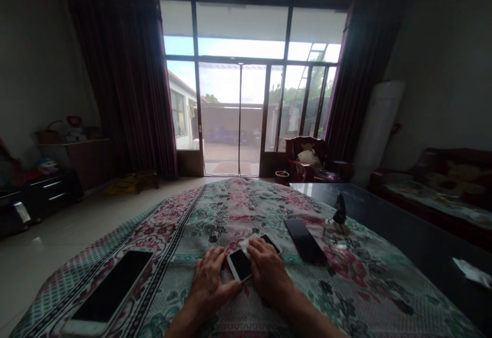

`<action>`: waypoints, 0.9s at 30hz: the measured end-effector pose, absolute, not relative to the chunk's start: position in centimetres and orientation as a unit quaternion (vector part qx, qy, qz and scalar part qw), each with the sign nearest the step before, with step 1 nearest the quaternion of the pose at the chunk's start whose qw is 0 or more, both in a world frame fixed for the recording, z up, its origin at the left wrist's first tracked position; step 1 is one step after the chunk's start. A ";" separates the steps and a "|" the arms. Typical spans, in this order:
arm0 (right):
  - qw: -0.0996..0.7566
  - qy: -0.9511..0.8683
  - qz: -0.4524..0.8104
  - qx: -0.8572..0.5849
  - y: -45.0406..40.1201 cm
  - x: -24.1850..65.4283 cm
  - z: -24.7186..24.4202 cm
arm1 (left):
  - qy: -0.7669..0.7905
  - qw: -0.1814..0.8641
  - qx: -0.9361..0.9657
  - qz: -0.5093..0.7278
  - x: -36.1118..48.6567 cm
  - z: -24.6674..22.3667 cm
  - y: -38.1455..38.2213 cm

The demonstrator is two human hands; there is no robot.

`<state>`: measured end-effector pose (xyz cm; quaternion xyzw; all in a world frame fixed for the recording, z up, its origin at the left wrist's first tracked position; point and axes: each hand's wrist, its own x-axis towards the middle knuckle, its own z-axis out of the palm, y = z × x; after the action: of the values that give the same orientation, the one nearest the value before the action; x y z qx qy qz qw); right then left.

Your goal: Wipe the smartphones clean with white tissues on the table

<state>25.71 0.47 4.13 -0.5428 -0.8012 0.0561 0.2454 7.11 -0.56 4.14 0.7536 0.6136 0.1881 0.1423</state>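
A white phone with a dark screen lies slantwise on the patterned cloth, its parts showing on both sides of my right hand. My left hand is curled round the phone's near left end, with the thumb by the lower corner and the fingers at the left edge. Across the phone's middle rests my right hand, its fingers bent and pressed together over a small white wipe or tissue. Most of that white piece is hidden beneath the fingers. A dark phone lies to the right of my right hand.
A larger white-framed phone or tablet lies at the left. Right of the dark phone stands a small dark figurine on a clear base. The flowered tablecloth covers part of a dark glossy table; a white packet lies at its right.
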 end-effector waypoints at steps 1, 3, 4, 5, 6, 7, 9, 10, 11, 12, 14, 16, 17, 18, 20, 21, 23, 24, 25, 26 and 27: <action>0.246 -0.811 0.063 -0.527 0.1 25.3 4.1 | 0.615 0.144 0.753 0.186 7.1 4.2 -0.6; 0.252 -0.828 0.074 -0.496 -0.4 24.7 4.0 | 0.618 0.147 0.751 0.181 7.2 4.1 -0.6; 0.256 -0.834 0.076 -0.483 -0.6 24.5 4.0 | 0.620 0.146 0.750 0.179 7.2 4.1 -0.5; 0.261 -0.837 0.076 -0.475 -0.6 24.4 4.0 | 0.621 0.144 0.749 0.178 7.2 4.1 -0.5; 0.265 -0.838 0.075 -0.471 -0.6 24.4 4.1 | 0.622 0.140 0.750 0.179 7.1 4.0 -0.5; 0.268 -0.837 0.073 -0.471 -0.4 24.5 4.1 | 0.621 0.136 0.751 0.179 7.1 4.0 -0.4; 0.273 -0.828 0.065 -0.485 0.1 25.0 4.2 | 0.618 0.129 0.754 0.180 7.1 4.0 -0.5; 0.274 -0.821 0.060 -0.497 0.5 25.3 4.3 | 0.616 0.129 0.755 0.180 7.1 4.0 -0.5; 0.275 -0.812 0.055 -0.511 0.9 25.7 4.3 | 0.616 0.131 0.756 0.180 7.1 4.1 -0.5; 0.276 -0.803 0.050 -0.527 1.3 26.2 4.3 | 0.616 0.134 0.755 0.180 7.1 4.3 -0.6; 0.273 -0.783 0.042 -0.557 2.1 27.0 4.3 | 0.617 0.141 0.753 0.179 7.1 4.5 -0.7; 0.268 -0.767 0.034 -0.583 2.7 27.8 4.2 | 0.619 0.141 0.752 0.178 7.2 4.7 -0.8; 0.265 -0.759 0.029 -0.594 2.9 28.0 4.1 | 0.619 0.139 0.752 0.179 7.2 4.7 -0.9; 0.262 -0.753 0.024 -0.603 3.0 28.2 4.1 | 0.620 0.137 0.752 0.178 7.2 4.8 -0.9; 0.255 -0.745 0.015 -0.616 2.9 28.3 4.2 | 0.621 0.138 0.751 0.177 7.2 4.8 -0.9; 0.251 -0.744 0.010 -0.620 2.8 28.2 4.2 | 0.621 0.141 0.750 0.176 7.2 4.8 -0.9; 0.244 -0.747 0.005 -0.618 2.4 27.9 4.4 | 0.621 0.148 0.749 0.175 7.2 4.8 -0.9; 0.242 -0.752 0.006 -0.613 2.1 27.7 4.5 | 0.621 0.150 0.749 0.176 7.2 4.8 -0.8; 0.242 -0.760 0.011 -0.603 1.7 27.4 4.5 | 0.620 0.151 0.749 0.178 7.2 4.8 -0.8; 0.244 -0.770 0.019 -0.589 1.4 27.0 4.6 | 0.620 0.151 0.749 0.179 7.2 4.8 -0.8; 0.247 -0.784 0.029 -0.569 1.0 26.7 4.6 | 0.618 0.150 0.750 0.181 7.3 4.7 -0.8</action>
<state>26.66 0.96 4.58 -0.5691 -0.7837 0.0293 0.2470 7.26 -0.82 4.73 0.7498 0.6185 0.1807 0.1505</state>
